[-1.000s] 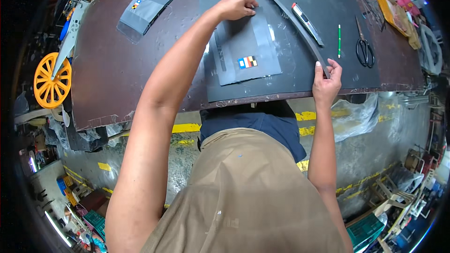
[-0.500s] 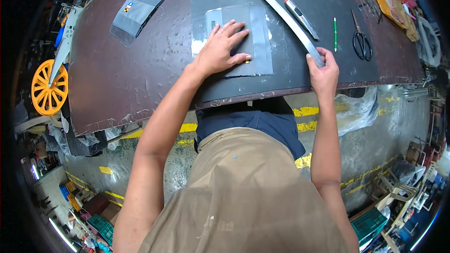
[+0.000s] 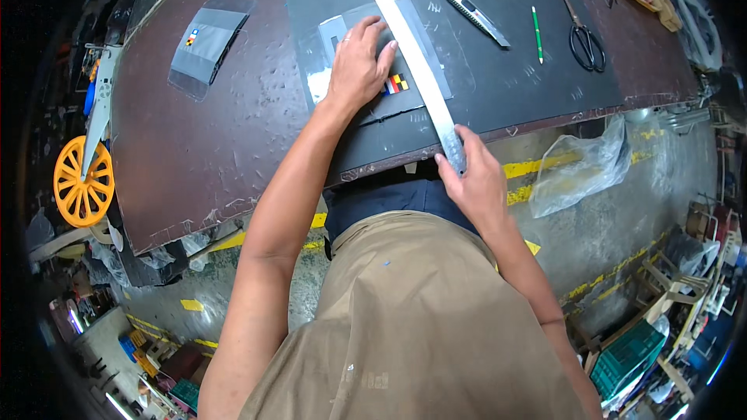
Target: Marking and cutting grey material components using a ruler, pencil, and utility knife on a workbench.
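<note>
Left hand (image 3: 359, 62) lies flat, fingers spread, pressing one grey plastic sleeve with a small coloured patch (image 3: 389, 62) onto the dark cutting mat (image 3: 498, 70). Right hand (image 3: 476, 179) pinches the near end of one long metal ruler (image 3: 412, 62) crossing that sleeve. Beyond lie one utility knife (image 3: 476, 14), one green pen (image 3: 537, 33), one pair of black scissors (image 3: 583, 35); a second grey sleeve (image 3: 206, 45) sits well left.

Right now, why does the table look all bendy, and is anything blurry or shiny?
Head view: the fisheye lens bows the table edge and darkens the corners; the middle stays sharp, with the left hand and right hand crisp; the metal ruler shines pale; the far clutter smears.
</note>
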